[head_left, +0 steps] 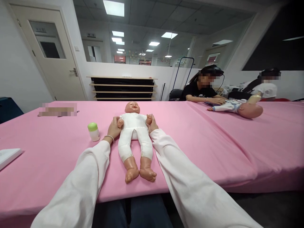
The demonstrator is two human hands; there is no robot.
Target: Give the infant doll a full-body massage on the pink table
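Observation:
A baby doll (133,126) with a white cloth body lies on its back on the pink tablecloth (194,139), head away from me and bare feet towards me. My left hand (114,128) is closed around the doll's arm on the left, close to its small fist. On the other side my right hand (153,123) grips the doll's other arm near its hand. Both sets of fingers are partly hidden by the doll's arms and body. Left of my left wrist stands a small white bottle with a green lid (94,131).
A white box (9,157) lies at the table's left edge, and a blurred flat item (57,110) at the far left. Across the table on the right, a person (205,85) leans over another dressed doll (249,109). Another person (266,84) sits behind.

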